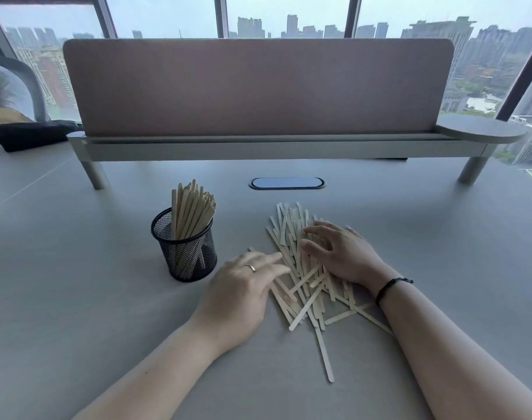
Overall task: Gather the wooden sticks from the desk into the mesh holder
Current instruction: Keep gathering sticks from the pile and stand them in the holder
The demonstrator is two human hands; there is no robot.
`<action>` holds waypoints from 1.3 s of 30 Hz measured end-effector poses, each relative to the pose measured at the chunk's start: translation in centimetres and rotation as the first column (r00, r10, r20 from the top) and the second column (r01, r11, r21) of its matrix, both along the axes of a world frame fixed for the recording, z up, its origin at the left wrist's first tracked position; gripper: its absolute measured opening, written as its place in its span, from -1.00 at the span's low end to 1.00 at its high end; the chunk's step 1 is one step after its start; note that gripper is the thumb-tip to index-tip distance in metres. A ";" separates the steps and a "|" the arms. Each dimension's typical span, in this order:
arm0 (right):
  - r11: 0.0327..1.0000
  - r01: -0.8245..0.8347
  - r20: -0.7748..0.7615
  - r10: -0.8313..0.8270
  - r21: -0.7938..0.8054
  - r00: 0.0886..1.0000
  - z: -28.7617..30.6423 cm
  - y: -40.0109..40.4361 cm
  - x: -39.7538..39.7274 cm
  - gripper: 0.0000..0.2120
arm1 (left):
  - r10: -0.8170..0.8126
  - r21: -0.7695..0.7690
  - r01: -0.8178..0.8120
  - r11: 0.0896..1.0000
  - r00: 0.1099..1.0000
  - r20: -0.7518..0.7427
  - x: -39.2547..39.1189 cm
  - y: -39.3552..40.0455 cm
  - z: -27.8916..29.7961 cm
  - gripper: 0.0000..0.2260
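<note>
While both hands (289, 268) seemingly press loose sticks (307, 277), the holder (184, 253) stands beside.

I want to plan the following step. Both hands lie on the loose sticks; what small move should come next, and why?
Probably sweep the two hands together to bunch some sticks. The left hand and right hand rest flat on the scattered pile, gripping nothing, while the mesh holder stands just left.

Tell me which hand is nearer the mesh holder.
Left. The left hand lies just right of the mesh holder, at the pile's edge; the right hand rests farther right, across the sticks.
</note>
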State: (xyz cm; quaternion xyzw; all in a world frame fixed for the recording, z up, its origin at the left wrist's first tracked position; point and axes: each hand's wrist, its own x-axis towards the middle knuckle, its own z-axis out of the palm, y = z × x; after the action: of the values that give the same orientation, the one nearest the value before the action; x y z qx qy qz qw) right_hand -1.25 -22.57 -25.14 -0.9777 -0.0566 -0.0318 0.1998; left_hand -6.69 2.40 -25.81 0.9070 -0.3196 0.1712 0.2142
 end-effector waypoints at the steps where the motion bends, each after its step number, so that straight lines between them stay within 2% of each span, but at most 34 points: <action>1: 1.000 0.017 0.005 -0.017 0.025 1.000 0.0 0.0 -0.1 -0.22 | 0.062 -0.002 -0.062 0.998 0.998 0.024 0.0 0.0 0.0 -0.68; 4: 0.999 0.016 0.019 -0.017 0.039 1.000 0.2 0.2 -0.7 -0.27 | 0.208 -0.007 -0.207 0.978 0.978 0.017 0.1 0.2 0.0 -0.69; 7: 1.000 0.010 0.019 -0.010 0.022 1.000 0.5 0.7 -1.2 -0.36 | 0.287 0.065 -0.281 0.958 0.948 -0.138 0.0 -0.1 0.4 -0.40; 11: 0.998 0.019 -0.011 -0.018 0.056 1.000 0.6 1.7 -1.1 -0.34 | 0.272 0.152 -0.235 0.960 0.912 -0.307 0.0 -1.1 0.8 -0.20; 15: 0.983 -0.046 -0.030 0.052 0.178 0.998 0.8 3.2 -1.4 -0.39 | 0.240 0.200 -0.177 0.964 0.904 -0.354 -0.1 -1.7 1.0 -0.13; 20: 0.945 -0.123 -0.043 0.142 0.304 0.989 0.9 3.8 -1.7 -0.46 | 0.195 0.190 -0.127 0.973 0.897 -0.397 -0.6 -0.8 0.9 -0.05; 22: 0.917 -0.097 -0.032 0.119 0.387 0.992 1.0 3.5 -1.6 -0.48 | 0.177 0.203 -0.097 0.974 0.887 -0.425 -1.2 -0.3 1.1 -0.06; 24: 0.904 -0.016 -0.011 0.023 0.427 1.000 1.4 3.3 -1.6 -0.50 | 0.173 0.212 -0.083 0.974 0.876 -0.451 -1.6 0.0 1.3 -0.06; 25: 0.922 0.045 0.004 -0.051 0.384 0.999 1.8 3.2 -1.6 -0.50 | 0.178 0.218 -0.083 0.972 0.869 -0.461 -1.6 0.0 1.4 -0.06; 27: 0.969 0.201 0.020 -0.206 0.142 0.978 2.8 2.8 -1.9 -0.44 | 0.200 0.237 -0.095 0.967 0.859 -0.471 -1.4 -0.1 1.3 -0.04; 29: 0.950 0.300 -0.032 -0.304 -0.086 0.952 4.2 2.7 -2.3 -0.31 | 0.234 0.260 -0.121 0.958 0.855 -0.464 -1.2 -0.3 1.0 -0.01; 30: 0.942 0.301 -0.083 -0.315 -0.149 0.946 4.8 2.7 -2.5 -0.24 | 0.249 0.267 -0.134 0.954 0.851 -0.462 -1.1 -0.4 0.9 0.00; 32: 0.946 0.250 -0.174 -0.287 -0.206 0.942 5.7 3.3 -3.1 -0.22 | 0.269 0.277 -0.151 0.949 0.847 -0.459 -1.0 -0.5 0.9 0.01; 35: 0.958 0.170 -0.204 -0.219 -0.232 0.954 6.0 5.0 -3.6 -0.26 | 0.283 0.290 -0.160 0.944 0.844 -0.456 -1.1 -0.7 1.1 0.03; 39: 0.982 0.082 -0.226 -0.121 -0.172 0.967 5.6 6.6 -3.2 -0.41 | 0.284 0.286 -0.163 0.944 0.844 -0.456 -1.3 -0.8 1.2 0.06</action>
State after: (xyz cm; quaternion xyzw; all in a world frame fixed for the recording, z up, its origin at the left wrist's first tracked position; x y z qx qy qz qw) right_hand -4.40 -15.97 -19.54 -0.9891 0.0154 0.0787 0.1234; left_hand -7.97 1.59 -24.59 0.9705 -0.1640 -0.0801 0.1576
